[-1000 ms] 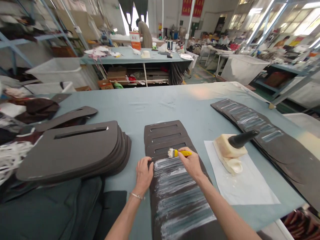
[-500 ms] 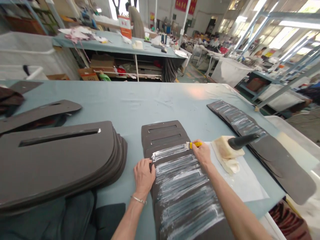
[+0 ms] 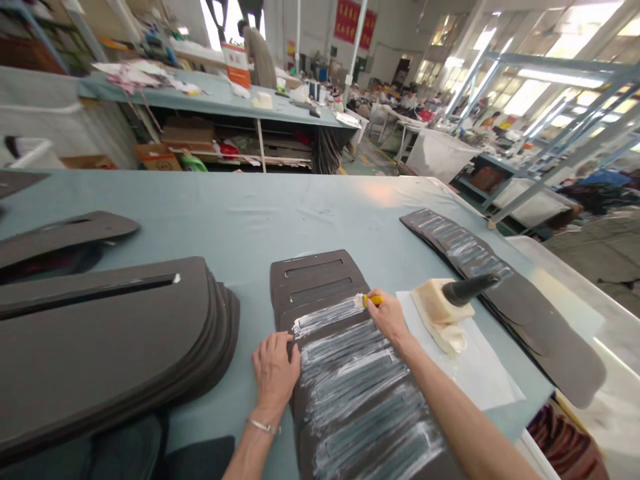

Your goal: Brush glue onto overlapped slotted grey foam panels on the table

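Observation:
Overlapping dark grey panels [image 3: 334, 288] with long slots lie in a fanned row before me, several of them streaked with a white paste. My right hand [image 3: 389, 319] is closed around a small brush [image 3: 374, 300] with a yellow handle. Its bristles touch the right end of the white strip around one slot. Against the left edge of the panels rests my left hand [image 3: 276, 367], fingers laid out and thumb apart, holding nothing. To the right, a cream-coloured block-like container [image 3: 434, 300] with a dark handle-like piece stands on a white sheet [image 3: 493, 373].
A thick stack of slotted dark panels [image 3: 150, 333] lies at the left, with another panel [image 3: 75, 230] behind it. More pasted panels [image 3: 540, 307] run along the right edge of the blue-covered table [image 3: 240, 213]. A person [image 3: 260, 57] stands beyond a far table.
The view has turned slightly, so everything sits further left and a little lower. The white paste around the slot under the brush looks thicker. Both hands keep nearly the same places on the panels.

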The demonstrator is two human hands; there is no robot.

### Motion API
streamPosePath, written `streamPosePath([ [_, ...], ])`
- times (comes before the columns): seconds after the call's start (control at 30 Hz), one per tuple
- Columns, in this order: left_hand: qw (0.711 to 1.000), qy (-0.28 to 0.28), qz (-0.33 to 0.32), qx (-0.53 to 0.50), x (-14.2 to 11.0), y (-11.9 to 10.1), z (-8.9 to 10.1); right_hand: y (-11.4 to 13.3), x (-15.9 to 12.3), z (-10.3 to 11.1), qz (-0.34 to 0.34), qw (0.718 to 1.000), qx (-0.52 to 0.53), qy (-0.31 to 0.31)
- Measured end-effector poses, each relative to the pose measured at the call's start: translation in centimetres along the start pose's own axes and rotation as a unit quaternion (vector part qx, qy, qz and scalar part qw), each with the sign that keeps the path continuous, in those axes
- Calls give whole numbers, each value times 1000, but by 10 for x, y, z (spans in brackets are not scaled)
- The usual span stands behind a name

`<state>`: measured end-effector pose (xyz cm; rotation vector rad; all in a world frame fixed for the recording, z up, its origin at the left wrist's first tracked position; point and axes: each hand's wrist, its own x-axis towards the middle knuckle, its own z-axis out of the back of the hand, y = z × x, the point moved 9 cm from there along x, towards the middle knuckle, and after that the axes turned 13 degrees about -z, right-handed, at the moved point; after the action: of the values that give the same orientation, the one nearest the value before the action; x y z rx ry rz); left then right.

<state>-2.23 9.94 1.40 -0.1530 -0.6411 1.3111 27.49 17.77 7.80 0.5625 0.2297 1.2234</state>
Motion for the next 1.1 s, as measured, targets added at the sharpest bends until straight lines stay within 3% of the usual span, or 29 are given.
streamPosePath([
  [0.1, 999, -15, 30, -23, 11, 9, 6, 18, 0, 1, -17, 1000, 4, -14],
  [0.2, 997, -52, 40, -33, 31, 21, 12, 55, -2, -9, -22, 997, 68, -12],
  [0.33, 997, -66, 25, -23, 56, 33, 7, 124, -15, -63, 21, 980, 181, 80],
  [0.4, 998, -50, 21, -11, 61, 37, 1, 144, -20, -92, 36, 969, 209, 127],
  [0.47, 999, -39, 17, -1, 61, 40, -3, 141, -15, -107, 36, 966, 206, 150],
  [0.53, 999, -39, 16, 5, 60, 41, -3, 112, 6, -101, 11, 976, 170, 133],
  [0.63, 999, -42, 20, 8, 59, 41, -1, 55, 46, -59, -43, 996, 73, 41],
  [0.7, 999, -41, 22, 7, 59, 40, -1, 40, 58, -33, -59, 998, 15, -19],
  [0.8, 999, -37, 21, 9, 59, 39, -1, 71, 38, -32, -22, 999, 20, -28],
  [0.93, 999, -22, 18, 30, 60, 39, -4, 139, -11, -83, 88, 984, 111, 107],
  [1.0, 999, -15, 18, 40, 60, 39, -4, 134, -7, -92, 80, 983, 110, 125],
  [1.1, 999, -13, 18, 48, 61, 39, -4, 79, 34, -67, -21, 997, 63, 45],
])
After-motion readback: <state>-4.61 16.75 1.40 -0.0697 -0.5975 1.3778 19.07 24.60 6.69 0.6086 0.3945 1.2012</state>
